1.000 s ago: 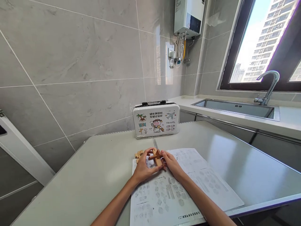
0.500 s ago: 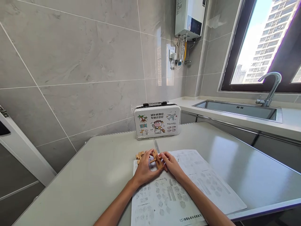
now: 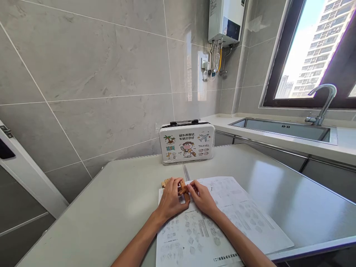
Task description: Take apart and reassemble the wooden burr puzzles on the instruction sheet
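Observation:
A small wooden puzzle piece [image 3: 183, 190], made of crossed brown sticks, sits between my two hands over the printed instruction sheet [image 3: 211, 226]. My left hand [image 3: 170, 200] curls round its left side, fingers closed on it. My right hand [image 3: 201, 198] pinches it from the right with bent fingers. More light wooden blocks [image 3: 165, 183] lie just behind my left hand, partly hidden by it. Both forearms reach in from the bottom edge.
A white tin case [image 3: 187, 144] with cartoon pictures and a black handle stands at the back of the grey table [image 3: 116, 207]. A sink [image 3: 283, 129] with a tap [image 3: 322, 105] lies to the right under a window. Tiled wall behind; water heater [image 3: 226, 20] above.
The wooden piece has turned and dropped lower between my hands, and both hands have closed in more tightly round it. The view has shifted slightly.

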The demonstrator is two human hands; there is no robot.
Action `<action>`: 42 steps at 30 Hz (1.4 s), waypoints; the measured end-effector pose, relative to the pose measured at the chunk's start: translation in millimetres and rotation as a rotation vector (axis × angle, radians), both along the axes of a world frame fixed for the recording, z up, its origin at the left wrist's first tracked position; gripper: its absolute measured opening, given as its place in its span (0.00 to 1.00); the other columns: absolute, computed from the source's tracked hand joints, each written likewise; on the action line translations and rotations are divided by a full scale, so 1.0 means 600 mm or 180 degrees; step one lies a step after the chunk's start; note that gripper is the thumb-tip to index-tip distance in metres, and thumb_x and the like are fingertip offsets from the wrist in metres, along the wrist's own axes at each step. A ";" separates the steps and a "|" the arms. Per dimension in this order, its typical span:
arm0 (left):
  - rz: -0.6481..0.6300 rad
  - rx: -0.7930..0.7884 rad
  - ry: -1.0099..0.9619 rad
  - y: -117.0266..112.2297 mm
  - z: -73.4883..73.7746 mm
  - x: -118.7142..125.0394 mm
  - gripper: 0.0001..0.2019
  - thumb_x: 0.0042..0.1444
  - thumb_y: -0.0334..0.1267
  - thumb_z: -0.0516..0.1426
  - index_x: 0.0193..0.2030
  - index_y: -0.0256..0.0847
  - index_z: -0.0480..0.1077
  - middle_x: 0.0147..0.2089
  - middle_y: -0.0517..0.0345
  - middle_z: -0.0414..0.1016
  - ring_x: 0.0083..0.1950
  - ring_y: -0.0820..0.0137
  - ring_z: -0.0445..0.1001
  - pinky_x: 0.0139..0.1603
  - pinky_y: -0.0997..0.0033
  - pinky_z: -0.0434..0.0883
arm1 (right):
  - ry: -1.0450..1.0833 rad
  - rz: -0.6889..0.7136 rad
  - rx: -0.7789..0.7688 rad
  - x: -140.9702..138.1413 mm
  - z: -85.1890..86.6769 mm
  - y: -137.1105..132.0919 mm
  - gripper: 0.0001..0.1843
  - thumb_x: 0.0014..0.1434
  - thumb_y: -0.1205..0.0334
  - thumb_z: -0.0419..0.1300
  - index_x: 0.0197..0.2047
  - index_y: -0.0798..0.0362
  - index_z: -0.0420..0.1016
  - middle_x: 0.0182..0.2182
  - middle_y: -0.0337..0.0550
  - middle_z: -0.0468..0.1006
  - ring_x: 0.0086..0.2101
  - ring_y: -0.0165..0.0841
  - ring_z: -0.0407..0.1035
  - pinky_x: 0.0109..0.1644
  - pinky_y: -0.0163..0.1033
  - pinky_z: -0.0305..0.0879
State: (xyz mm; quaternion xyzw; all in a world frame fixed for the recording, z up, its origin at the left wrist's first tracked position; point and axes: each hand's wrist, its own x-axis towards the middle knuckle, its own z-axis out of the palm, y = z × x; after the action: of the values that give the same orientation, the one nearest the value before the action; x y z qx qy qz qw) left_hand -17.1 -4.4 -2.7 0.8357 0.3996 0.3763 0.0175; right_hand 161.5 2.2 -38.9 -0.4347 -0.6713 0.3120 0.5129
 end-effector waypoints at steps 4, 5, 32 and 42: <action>-0.0042 0.0034 0.0056 0.003 -0.001 -0.005 0.34 0.48 0.40 0.67 0.62 0.44 0.61 0.54 0.46 0.70 0.53 0.54 0.73 0.54 0.51 0.74 | 0.0059 0.0128 -0.0094 -0.001 -0.004 0.003 0.21 0.71 0.42 0.50 0.35 0.48 0.68 0.25 0.39 0.76 0.25 0.35 0.67 0.33 0.40 0.60; -0.0027 0.0019 0.0036 0.004 -0.001 -0.006 0.35 0.48 0.42 0.68 0.62 0.43 0.61 0.54 0.46 0.70 0.54 0.53 0.73 0.55 0.51 0.74 | 0.0166 0.0176 -0.0140 0.000 -0.004 0.005 0.22 0.71 0.41 0.50 0.34 0.48 0.68 0.23 0.37 0.73 0.24 0.35 0.65 0.32 0.40 0.59; -0.0242 -0.0999 -0.0451 0.007 -0.007 -0.002 0.48 0.42 0.54 0.75 0.69 0.50 0.62 0.60 0.51 0.75 0.59 0.55 0.77 0.61 0.54 0.74 | 0.1204 0.0878 -0.0966 0.012 -0.008 0.015 0.27 0.62 0.32 0.60 0.37 0.50 0.71 0.17 0.32 0.67 0.19 0.27 0.54 0.24 0.35 0.48; -0.0297 -0.0939 -0.0523 0.005 -0.006 0.001 0.47 0.45 0.53 0.74 0.70 0.52 0.60 0.58 0.53 0.74 0.58 0.57 0.75 0.62 0.55 0.72 | 0.1345 0.0900 -0.0956 0.010 -0.001 0.009 0.26 0.62 0.33 0.61 0.39 0.49 0.68 0.17 0.29 0.66 0.18 0.26 0.53 0.22 0.33 0.46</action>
State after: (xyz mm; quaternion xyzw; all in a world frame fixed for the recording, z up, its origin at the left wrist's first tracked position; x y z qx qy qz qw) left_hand -16.6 -1.2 -6.0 0.8082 0.4085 0.3794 0.1900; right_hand 167.4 7.4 -39.5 -0.3333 -0.5498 0.5598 0.5227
